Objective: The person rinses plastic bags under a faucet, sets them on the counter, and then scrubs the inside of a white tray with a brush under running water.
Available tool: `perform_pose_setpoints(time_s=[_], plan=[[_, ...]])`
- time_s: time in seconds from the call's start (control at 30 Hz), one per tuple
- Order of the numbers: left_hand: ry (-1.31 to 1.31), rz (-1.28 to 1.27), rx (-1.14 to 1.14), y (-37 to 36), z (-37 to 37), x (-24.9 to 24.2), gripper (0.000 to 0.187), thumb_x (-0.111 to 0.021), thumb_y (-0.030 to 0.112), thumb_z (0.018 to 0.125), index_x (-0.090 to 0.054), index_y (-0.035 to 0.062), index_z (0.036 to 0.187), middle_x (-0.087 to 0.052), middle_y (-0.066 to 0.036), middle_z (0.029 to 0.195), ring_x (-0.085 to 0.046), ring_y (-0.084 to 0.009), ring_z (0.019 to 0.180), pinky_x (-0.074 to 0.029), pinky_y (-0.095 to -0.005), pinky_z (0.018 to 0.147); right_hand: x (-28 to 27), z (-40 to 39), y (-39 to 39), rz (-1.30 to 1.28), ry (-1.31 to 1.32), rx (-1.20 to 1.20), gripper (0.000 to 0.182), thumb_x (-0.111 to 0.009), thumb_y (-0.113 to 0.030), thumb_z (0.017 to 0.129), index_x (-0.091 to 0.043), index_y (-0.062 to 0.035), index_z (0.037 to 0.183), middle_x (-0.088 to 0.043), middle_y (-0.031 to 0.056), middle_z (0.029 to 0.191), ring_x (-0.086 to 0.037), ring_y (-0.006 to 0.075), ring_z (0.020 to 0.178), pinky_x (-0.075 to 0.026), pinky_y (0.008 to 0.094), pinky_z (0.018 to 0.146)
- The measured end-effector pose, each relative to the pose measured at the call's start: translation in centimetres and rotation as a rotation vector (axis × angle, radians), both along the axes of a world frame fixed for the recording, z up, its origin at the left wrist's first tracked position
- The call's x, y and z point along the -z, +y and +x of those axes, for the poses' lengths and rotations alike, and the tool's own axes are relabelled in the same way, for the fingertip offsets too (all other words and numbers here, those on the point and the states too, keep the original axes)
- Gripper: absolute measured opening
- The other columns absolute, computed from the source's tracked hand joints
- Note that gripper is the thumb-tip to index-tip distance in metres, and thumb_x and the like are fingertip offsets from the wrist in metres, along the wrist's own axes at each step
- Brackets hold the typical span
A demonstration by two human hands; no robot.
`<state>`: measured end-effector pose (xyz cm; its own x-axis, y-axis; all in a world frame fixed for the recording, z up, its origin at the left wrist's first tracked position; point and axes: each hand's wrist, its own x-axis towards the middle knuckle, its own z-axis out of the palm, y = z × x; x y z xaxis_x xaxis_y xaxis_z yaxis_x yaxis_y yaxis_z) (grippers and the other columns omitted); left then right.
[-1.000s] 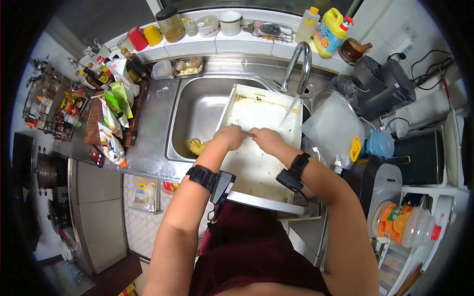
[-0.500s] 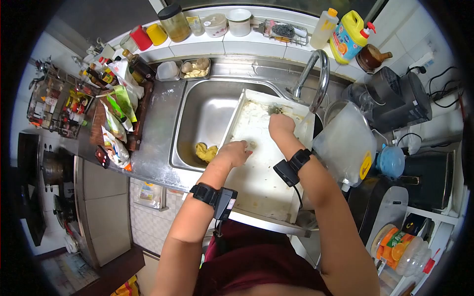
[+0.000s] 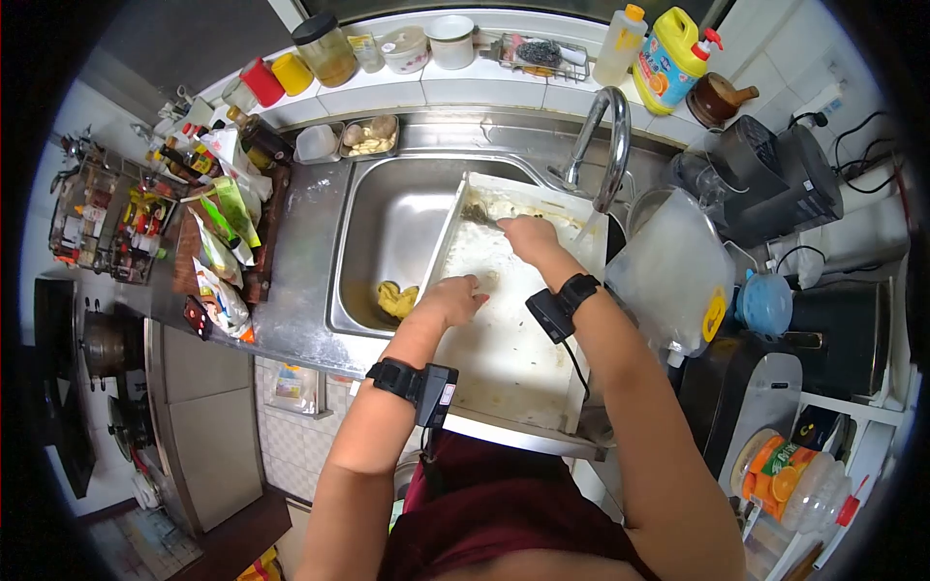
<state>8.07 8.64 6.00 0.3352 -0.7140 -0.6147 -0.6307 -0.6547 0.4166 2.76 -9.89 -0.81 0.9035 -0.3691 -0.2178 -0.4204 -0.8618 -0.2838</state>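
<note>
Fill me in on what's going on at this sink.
A person's right hand presses what looks like a dark scrubber near the far end of a large white tray over the sink. The left hand is over the tray's left side, its grip unclear. Water seems to run from the tap into the tray.

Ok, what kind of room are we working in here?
Most likely a home kitchen: there's a steel sink with a curved faucet, sauce bottles and food packets on the counter to its left, and a dish soap jug on the ledge behind.
</note>
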Motion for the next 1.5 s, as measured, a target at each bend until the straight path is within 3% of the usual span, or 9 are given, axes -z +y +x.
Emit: perform_pose_setpoints(time_s=[0.43,0.53,0.6,0.8,0.87,1.03,1.13,1.4,1.5], plan=[[0.02,-0.252,-0.147,-2.2,-0.7,2.9,0.047,-0.045,0.039,0.091,-0.046,0.0028,0.121,-0.061,-0.018,0.101,-0.059,-0.0305,0.094,-0.045,-0.0373,0.082,-1.5,-1.0,1.4,0.17,-0.016,0.172,0.025,-0.044,-0.014,0.086,-0.058,-0.0075,0.105,-0.063,0.0173,0.096,-0.06,0.0315,0.092,-0.048,0.0412,0.076],[0.685,-0.269,-0.791,-5.3,-1.4,4.0,0.04,-0.041,0.04,0.093,-0.051,0.0059,0.112,-0.06,-0.013,0.098,-0.059,-0.0258,0.088,-0.045,-0.0391,0.081,-1.6,-3.3,2.6,0.35,-0.114,0.239,0.027,-0.046,-0.017,0.084,-0.056,-0.0028,0.104,-0.061,0.0211,0.096,-0.059,0.0351,0.091,-0.047,0.0428,0.077],[0.955,-0.216,-0.865,-6.5,-1.0,6.4,0.037,-0.039,0.039,0.094,-0.052,0.0063,0.104,-0.058,-0.009,0.093,-0.059,-0.0194,0.083,-0.05,-0.0353,0.075,-0.2,-4.5,2.9,0.482,-0.192,0.164,0.03,-0.046,-0.019,0.083,-0.055,-0.0001,0.104,-0.06,0.0234,0.096,-0.058,0.0377,0.09,-0.046,0.0436,0.077],[1.036,-0.151,-0.989,-9.8,-3.8,6.1,0.032,-0.038,0.032,0.095,-0.054,0.0053,0.089,-0.06,-0.004,0.079,-0.061,-0.0146,0.069,-0.053,-0.0284,0.063,-4.3,-10.6,-3.2,0.896,-0.058,0.21,0.033,-0.059,-0.029,0.078,-0.061,0.0024,0.086,-0.063,0.0182,0.079,-0.064,0.0238,0.069,-0.049,0.0339,0.061],[1.046,-0.146,-0.984,-10.1,-4.4,5.2,0.034,-0.038,0.033,0.095,-0.057,0.0084,0.08,-0.056,0.001,0.066,-0.057,-0.0104,0.057,-0.05,-0.0279,0.057,-5.3,-11.8,-6.5,0.707,0.031,0.358,0.025,-0.06,-0.024,0.079,-0.063,0.0007,0.081,-0.063,0.0138,0.07,-0.063,0.0202,0.059,-0.049,0.0343,0.056],[1.115,-0.101,-0.917,-10.5,-4.6,5.1,0.027,-0.042,0.03,0.094,-0.054,0.0096,0.081,-0.056,0.003,0.067,-0.052,-0.0057,0.048,-0.049,-0.025,0.05,-4.6,-7.9,-12.4,0.046,-0.386,0.222,0.025,-0.057,-0.016,0.08,-0.061,0.0012,0.097,-0.064,0.0164,0.082,-0.064,0.0204,0.073,-0.047,0.034,0.06],[1.145,-0.124,-0.956,-10.5,-4.5,5.0,0.023,-0.044,0.028,0.094,-0.053,0.0104,0.083,-0.058,0.003,0.069,-0.051,-0.0047,0.047,-0.049,-0.0241,0.049,-1.7,-4.5,-14.3,0.73,-0.527,0.1,0.028,-0.054,-0.013,0.082,-0.058,0.0009,0.106,-0.064,0.0161,0.082,-0.061,0.0188,0.077,-0.046,0.0329,0.065],[1.157,-0.142,-1.017,-9.8,-4.1,4.5,0.018,-0.045,0.026,0.094,-0.052,0.0114,0.086,-0.059,0.003,0.071,-0.05,-0.0043,0.048,-0.049,-0.0236,0.049,4.3,-1.3,-17.9,0.572,-0.698,-0.156,0.046,-0.057,-0.008,0.08,-0.047,-0.0038,0.124,-0.06,0.0086,0.095,-0.055,0.0161,0.086,-0.045,0.0322,0.077],[1.183,-0.143,-1.012,-9.7,-4.0,4.4,0.018,-0.044,0.026,0.094,-0.052,0.0117,0.087,-0.061,0.003,0.073,-0.051,-0.0042,0.049,-0.049,-0.0234,0.05,2.3,-3.1,-18.3,0.832,-0.509,0.017,0.056,-0.051,0.001,0.077,-0.038,-0.0068,0.131,-0.056,0.0078,0.106,-0.054,0.0183,0.096,-0.04,0.0289,0.087]])
